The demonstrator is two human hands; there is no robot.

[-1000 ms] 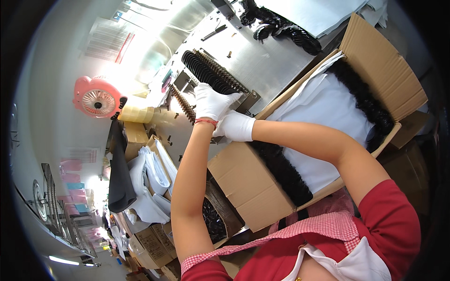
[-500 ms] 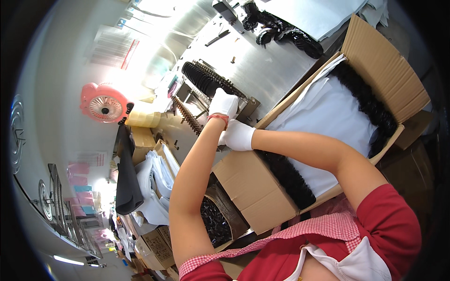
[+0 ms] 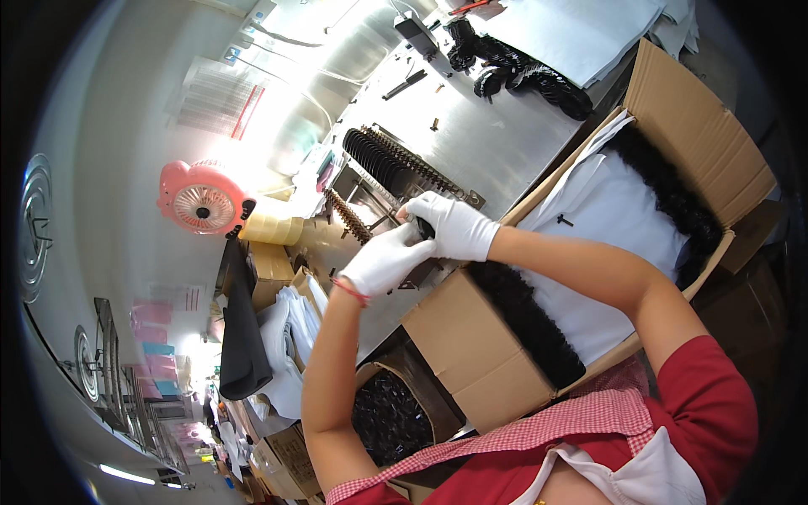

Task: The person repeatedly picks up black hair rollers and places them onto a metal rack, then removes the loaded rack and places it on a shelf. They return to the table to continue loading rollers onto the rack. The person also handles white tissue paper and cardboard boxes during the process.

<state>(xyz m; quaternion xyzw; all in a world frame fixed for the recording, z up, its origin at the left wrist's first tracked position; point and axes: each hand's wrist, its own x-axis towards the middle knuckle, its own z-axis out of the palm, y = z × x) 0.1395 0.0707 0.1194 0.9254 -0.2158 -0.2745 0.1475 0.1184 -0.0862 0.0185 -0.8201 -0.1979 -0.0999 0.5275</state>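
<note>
Both my hands wear white gloves and meet at the near end of a metal rack. My right hand (image 3: 459, 227) is closed around a small black piece (image 3: 425, 228), mostly covered by the glove. Against it, my left hand (image 3: 387, 261) has its fingers pressed together; whether they also grip the piece is hidden. Just beyond the hands, the metal rack (image 3: 412, 156) carries a row of thin black discs (image 3: 370, 158) with brass-coloured toothed strips alongside. A separate brass-coloured toothed rod (image 3: 347, 217) lies left of the rack.
To the right stands an open cardboard box (image 3: 475, 353) with white sheets (image 3: 610, 244), black parts along its edges and a small dark bolt-like piece (image 3: 565, 220) on top. A bin of small black parts (image 3: 391, 412) is near me. A pink fan (image 3: 202, 202) is left.
My right hand has moved up beside the rack, and my left hand has drawn back toward me. The black piece between them now shows. A small dark bolt-like piece now appears over the white sheets.
</note>
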